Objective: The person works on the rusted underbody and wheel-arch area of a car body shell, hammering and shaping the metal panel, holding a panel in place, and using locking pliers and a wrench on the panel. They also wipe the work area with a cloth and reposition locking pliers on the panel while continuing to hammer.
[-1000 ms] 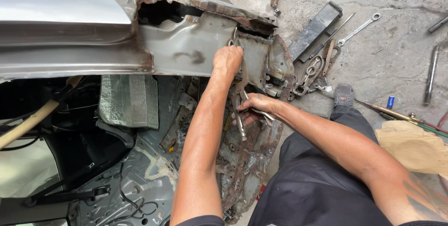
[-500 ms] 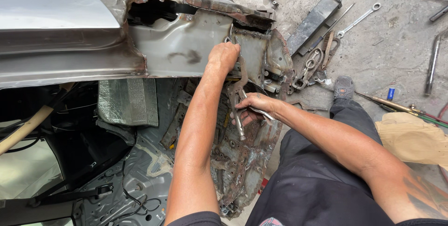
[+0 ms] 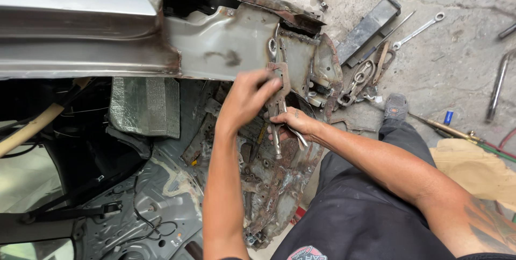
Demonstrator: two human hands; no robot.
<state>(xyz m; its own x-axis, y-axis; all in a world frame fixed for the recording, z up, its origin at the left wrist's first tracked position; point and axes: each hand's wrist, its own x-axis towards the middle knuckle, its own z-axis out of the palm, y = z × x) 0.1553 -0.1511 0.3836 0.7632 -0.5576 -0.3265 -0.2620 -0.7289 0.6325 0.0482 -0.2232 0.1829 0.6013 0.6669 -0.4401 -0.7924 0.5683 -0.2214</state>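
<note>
My right hand [image 3: 294,122] is closed around the handles of rusty locking pliers [image 3: 276,144], which stand upright against the rusted sheet-metal panel [image 3: 301,58] of a grey car body [image 3: 75,45]. My left hand [image 3: 246,98], blurred, has its fingers curled on the pliers' upper jaw, just below the panel's torn edge. The pliers' jaws reach up to that edge. My left forearm rises from the bottom of the view over a corroded floor section [image 3: 274,190].
On the concrete at the right lie a combination wrench [image 3: 417,31], a dark metal bar [image 3: 370,22], more locking clamps [image 3: 361,80], a brass torch with hoses [image 3: 443,129] and cardboard [image 3: 475,171]. A silver insulation pad [image 3: 145,107] sits inside the car. My shoe [image 3: 396,107] is nearby.
My left hand has come down from the panel's upper edge to the pliers' jaw. My right hand has stayed on the handles, and the view has shifted slightly.
</note>
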